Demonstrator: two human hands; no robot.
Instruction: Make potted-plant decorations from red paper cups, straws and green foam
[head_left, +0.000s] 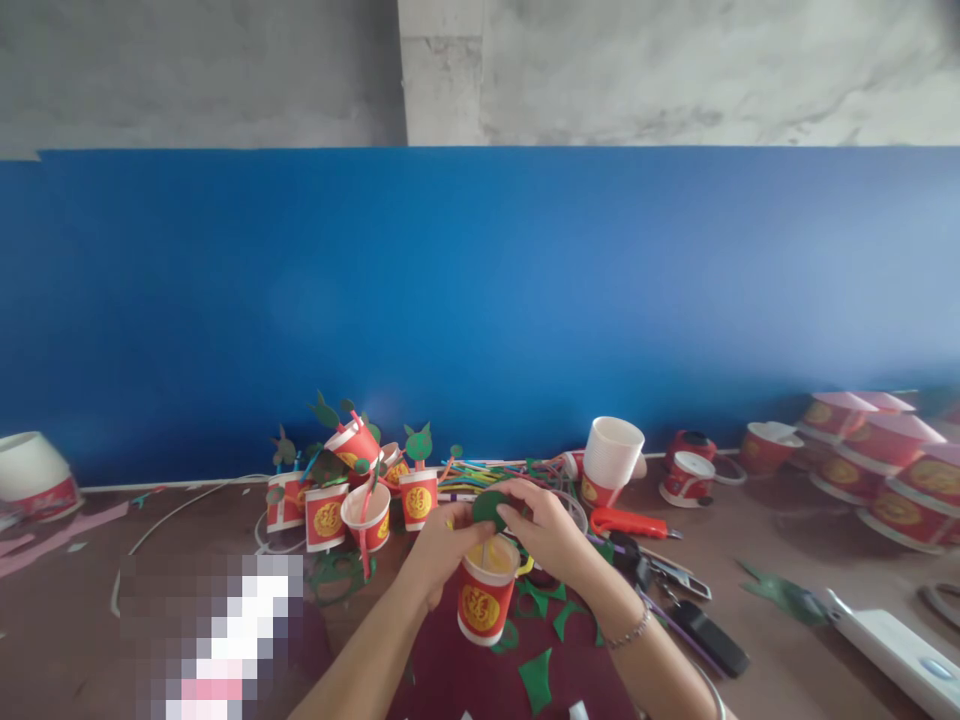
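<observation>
We find the left hand (442,545) and the right hand (547,530) both grasping a green disc (489,508), pinched between thumbs and fingers from either side. We note the disc directly over the mouth of a red paper cup (480,608), on the far side of its rim. The cup's long axis runs nearly upright; the left hand is the nearer, its fingers just beside the cup wall. We cannot tell whether the disc touches the thin stem (485,553) showing at the cup's mouth.

We record the cup over a maroon mat (450,680), toward the near middle of the desk (45,640), with green scraps (536,680) beside it. Toward the far edge, we see decorated cups (326,518) left of centre and a white paper cup (613,452) right of centre. An orange utility knife (628,523) lies nearer than the latter; cup stacks (900,470) occupy the far right corner.
</observation>
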